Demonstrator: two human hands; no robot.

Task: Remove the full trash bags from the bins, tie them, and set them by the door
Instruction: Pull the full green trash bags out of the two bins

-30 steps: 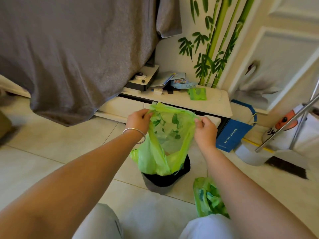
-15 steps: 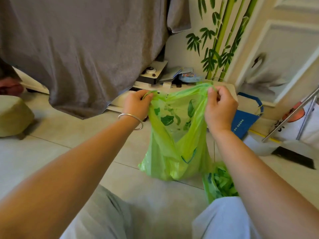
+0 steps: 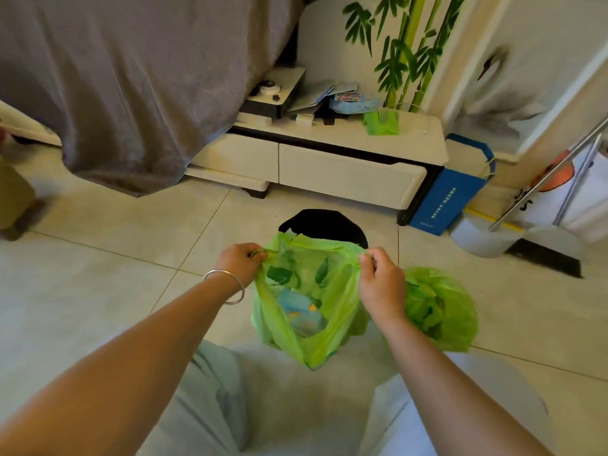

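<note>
- Holding the green trash bag (image 3: 307, 311) up by its two handles, you keep it clear of the black bin (image 3: 324, 225), which stands on the tiled floor (image 3: 98, 291) just past the bag at twelve o'clock.
- Your left hand (image 3: 241, 263) pinches the left handle with curled fingers; a silver bangle (image 3: 227, 286) sits on that wrist.
- Your right hand (image 3: 381, 283) grips the right handle the same way, fingers closed on the plastic.
- Between your hands the bag's mouth hangs open, showing blue and pale rubbish inside.
- At three o'clock from the held bag, a second green bag (image 3: 439, 307) lies on the floor, just beside your right wrist.
- At one o'clock stands a low white cabinet (image 3: 329, 166), with a blue paper bag (image 3: 447, 192) leaning at its right end.
</note>
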